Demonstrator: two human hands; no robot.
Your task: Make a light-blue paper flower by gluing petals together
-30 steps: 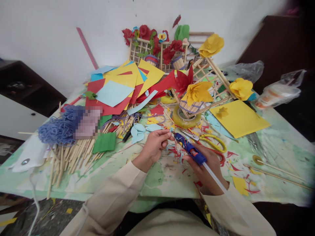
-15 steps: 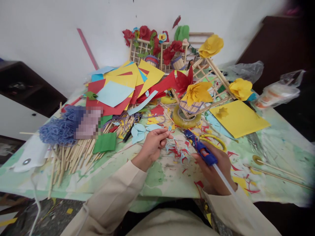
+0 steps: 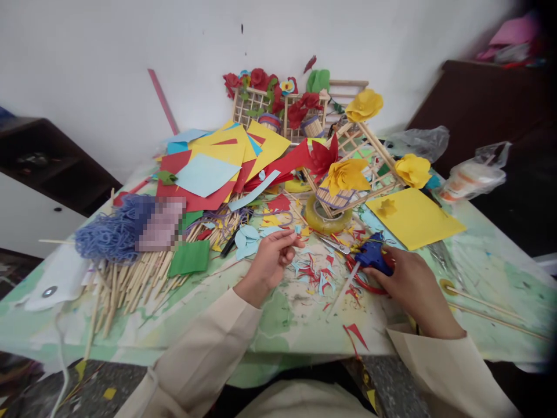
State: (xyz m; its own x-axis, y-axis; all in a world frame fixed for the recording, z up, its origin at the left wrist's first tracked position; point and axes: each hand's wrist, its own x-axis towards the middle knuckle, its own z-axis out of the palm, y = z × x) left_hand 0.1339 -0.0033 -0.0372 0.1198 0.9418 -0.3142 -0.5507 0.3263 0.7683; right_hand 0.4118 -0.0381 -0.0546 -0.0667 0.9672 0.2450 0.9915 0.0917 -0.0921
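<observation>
My left hand hovers over the table's middle, fingers curled in a pinch on a small light-blue paper piece. Light-blue paper petals lie just left of it. My right hand is closed on a blue glue gun, which rests low on the table to the right. Its clear glue stick points toward me. The gun lies over scissors with yellow handles and red paper scraps.
Coloured paper sheets are piled at the back. Wooden lattice frames with paper flowers stand behind a tape roll. Blue yarn and wooden sticks lie at left, a yellow sheet at right.
My right hand has carried the glue gun away from my left hand, to the right and down onto the table by the scissors. My left hand has stayed nearly still.
</observation>
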